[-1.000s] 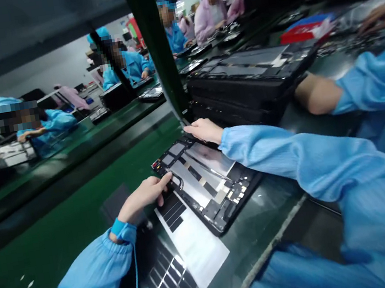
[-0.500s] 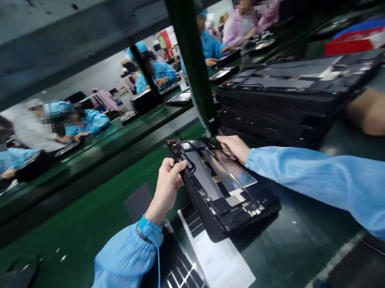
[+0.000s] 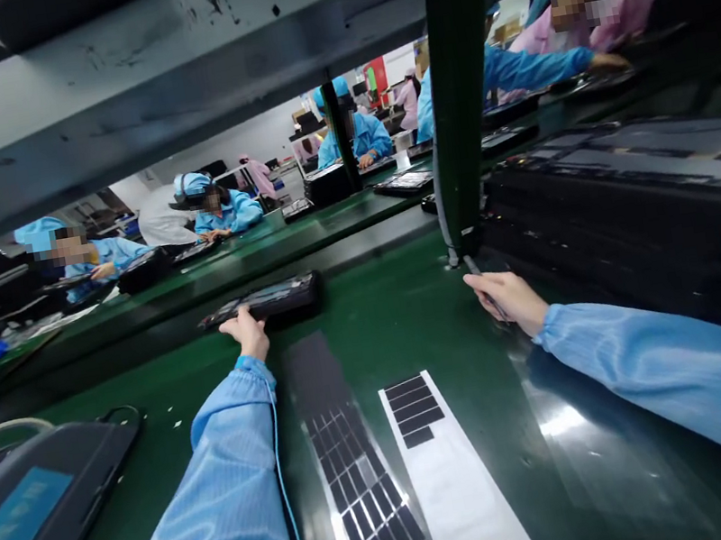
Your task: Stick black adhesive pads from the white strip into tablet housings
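At the far side of the green bench, my left hand (image 3: 248,335) grips the near edge of a black opened tablet (image 3: 279,297) with its inner parts facing up. The tablet lies close to the raised rail. My right hand (image 3: 510,299) is closed around a slim dark grey tool (image 3: 488,293), possibly tweezers, over the bench near the green post. Between my arms lie a white backing sheet (image 3: 468,495) with several black strips at its top and a clear sheet of black pieces (image 3: 368,488).
A tall stack of opened tablets (image 3: 626,219) stands at the right. A dark grey device with a blue label (image 3: 20,516) sits at the left. The green post (image 3: 465,89) rises from the bench under a shelf beam (image 3: 169,99). Co-workers sit beyond the rail (image 3: 261,249).
The tablet has gone from between both hands to the far left, still in my left hand. My right hand has let go of it, and a slim tool now shows in it. The view has shifted.
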`<state>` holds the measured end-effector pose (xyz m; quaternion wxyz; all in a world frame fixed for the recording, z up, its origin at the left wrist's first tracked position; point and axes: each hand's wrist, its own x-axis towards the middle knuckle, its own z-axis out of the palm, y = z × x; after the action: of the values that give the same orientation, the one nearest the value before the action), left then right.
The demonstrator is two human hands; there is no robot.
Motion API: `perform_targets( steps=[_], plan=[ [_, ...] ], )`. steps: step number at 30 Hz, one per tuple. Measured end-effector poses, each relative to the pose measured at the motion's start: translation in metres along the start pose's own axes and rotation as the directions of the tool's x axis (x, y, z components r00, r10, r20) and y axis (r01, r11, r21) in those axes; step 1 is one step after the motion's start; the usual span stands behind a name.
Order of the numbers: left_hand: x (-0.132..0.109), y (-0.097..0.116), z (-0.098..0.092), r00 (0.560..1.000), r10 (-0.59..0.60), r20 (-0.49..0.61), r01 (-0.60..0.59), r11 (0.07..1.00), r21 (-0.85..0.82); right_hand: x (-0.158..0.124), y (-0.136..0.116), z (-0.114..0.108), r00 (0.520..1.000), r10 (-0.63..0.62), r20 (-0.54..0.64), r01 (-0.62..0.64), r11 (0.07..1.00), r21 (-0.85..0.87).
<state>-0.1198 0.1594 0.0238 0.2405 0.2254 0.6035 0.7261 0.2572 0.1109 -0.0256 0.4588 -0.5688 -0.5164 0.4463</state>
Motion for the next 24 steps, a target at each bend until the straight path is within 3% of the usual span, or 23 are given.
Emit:
perform_targets(
  steps=[2,6,10,13,16,17,18,19,21,22,24],
  plan=[
    [0.01,-0.008,-0.011,0.997,-0.061,0.042,0.058,0.996,0.073,0.001,0.001,0.0,1.0,-0.017,0.002,0.017,0.999,-0.035],
    [0.014,-0.012,-0.026,0.954,-0.167,0.25,0.1,0.96,0.263,0.001,0.002,0.001,0.998,-0.063,0.011,0.064,0.993,-0.098],
    [0.0,-0.002,-0.011,0.891,-0.107,0.44,-0.068,0.929,0.365,0.004,0.003,0.002,0.993,-0.103,0.049,0.109,0.982,-0.152],
    [-0.037,0.01,0.011,0.778,-0.018,0.628,-0.238,0.917,0.321,0.007,0.002,0.001,0.991,-0.11,0.082,0.123,0.978,-0.169],
    [-0.096,0.025,0.02,0.573,-0.03,0.819,-0.35,0.894,0.278,0.009,0.0,0.002,0.988,-0.104,0.114,0.122,0.978,-0.168],
    [-0.117,0.03,0.018,0.481,-0.044,0.875,-0.404,0.875,0.266,0.01,-0.001,0.002,0.987,-0.099,0.128,0.12,0.979,-0.166],
    [-0.136,0.035,0.014,0.273,-0.07,0.959,-0.564,0.797,0.218,0.011,-0.002,0.002,0.986,-0.094,0.141,0.117,0.98,-0.163],
    [-0.154,0.038,0.008,0.107,-0.097,0.99,-0.679,0.72,0.144,0.011,-0.003,0.003,0.984,-0.088,0.153,0.113,0.98,-0.161],
    [-0.181,0.039,-0.007,-0.115,-0.138,0.984,-0.789,0.614,-0.006,0.012,-0.005,0.002,0.982,-0.078,0.169,0.106,0.981,-0.164],
    [-0.189,0.036,-0.014,-0.186,-0.153,0.97,-0.814,0.577,-0.065,0.012,-0.006,0.002,0.983,-0.073,0.17,0.102,0.98,-0.171],
    [-0.199,0.025,-0.027,-0.252,-0.165,0.954,-0.836,0.533,-0.129,0.013,-0.008,0.001,0.985,-0.055,0.163,0.088,0.975,-0.204]
  ],
)
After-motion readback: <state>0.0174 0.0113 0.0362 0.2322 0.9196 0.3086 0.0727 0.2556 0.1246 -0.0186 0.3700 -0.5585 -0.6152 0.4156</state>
